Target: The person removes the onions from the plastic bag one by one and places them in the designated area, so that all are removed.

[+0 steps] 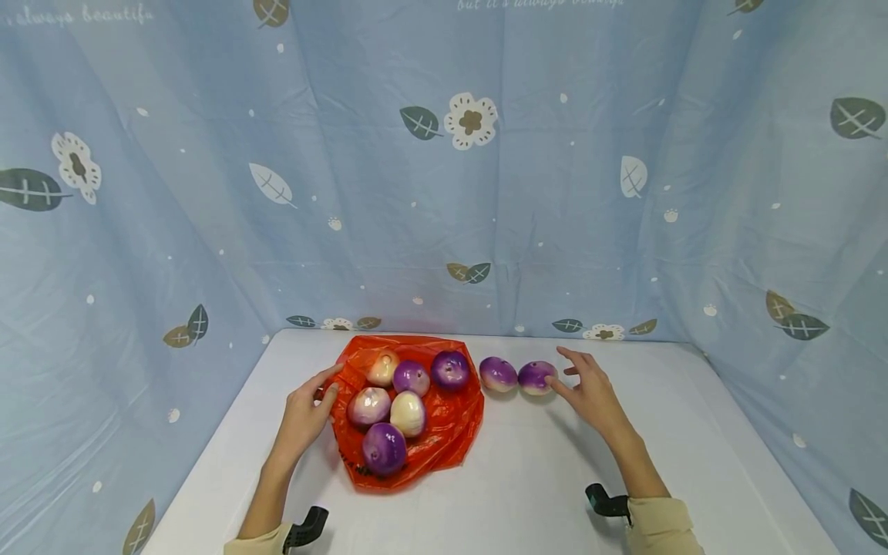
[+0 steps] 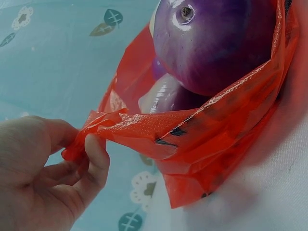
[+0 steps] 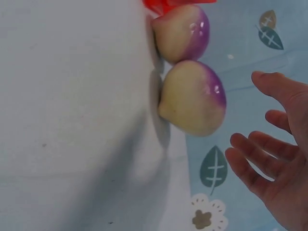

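Several purple-and-white turnips [image 1: 385,449] lie in a spread red plastic bag [image 1: 451,439]. At the bag's left edge, my left hand [image 1: 308,412] pinches a fold of the rim between thumb and fingers, as the left wrist view shows. Right of the bag sit two more turnips side by side, a nearer-to-bag turnip [image 1: 498,375] and an outer turnip [image 1: 537,378]. My right hand [image 1: 590,389] is beside the outer turnip with fingers spread. In the right wrist view there is a gap between that hand and the turnip [image 3: 193,98].
A white table [image 1: 541,493] carries everything. Behind and at both sides hangs a blue curtain [image 1: 555,193] printed with leaves and flowers. Black wrist mounts sit by both sleeves, including the right mount [image 1: 605,502].
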`<state>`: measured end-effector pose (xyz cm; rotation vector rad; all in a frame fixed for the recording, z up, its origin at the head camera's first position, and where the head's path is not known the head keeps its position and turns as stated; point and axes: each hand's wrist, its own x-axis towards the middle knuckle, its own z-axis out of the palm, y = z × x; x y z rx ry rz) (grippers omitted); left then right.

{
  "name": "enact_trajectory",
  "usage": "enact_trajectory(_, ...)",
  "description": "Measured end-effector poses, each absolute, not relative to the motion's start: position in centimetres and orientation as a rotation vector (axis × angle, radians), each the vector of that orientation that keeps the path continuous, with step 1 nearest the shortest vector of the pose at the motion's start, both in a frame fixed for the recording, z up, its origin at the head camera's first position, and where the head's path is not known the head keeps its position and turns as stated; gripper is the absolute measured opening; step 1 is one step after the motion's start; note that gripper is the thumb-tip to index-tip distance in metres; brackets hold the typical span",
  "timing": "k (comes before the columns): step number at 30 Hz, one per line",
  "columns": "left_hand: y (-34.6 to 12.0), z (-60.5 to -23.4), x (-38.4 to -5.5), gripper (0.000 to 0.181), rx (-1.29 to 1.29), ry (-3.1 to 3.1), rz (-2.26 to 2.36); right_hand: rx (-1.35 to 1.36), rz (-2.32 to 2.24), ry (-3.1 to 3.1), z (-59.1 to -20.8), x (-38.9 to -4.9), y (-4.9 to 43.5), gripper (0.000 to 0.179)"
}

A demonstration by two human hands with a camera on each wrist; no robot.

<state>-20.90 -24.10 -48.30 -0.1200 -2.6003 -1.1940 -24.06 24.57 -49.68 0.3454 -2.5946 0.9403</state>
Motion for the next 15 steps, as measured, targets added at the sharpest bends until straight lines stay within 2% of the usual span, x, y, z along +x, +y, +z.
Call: enact_trajectory(15,-24.1,-48.7,-21.1,0.037,-0.148,-2.562,-1.18,0.381,0.983,-2.55,-48.0,-24.5,22.3,0.06)
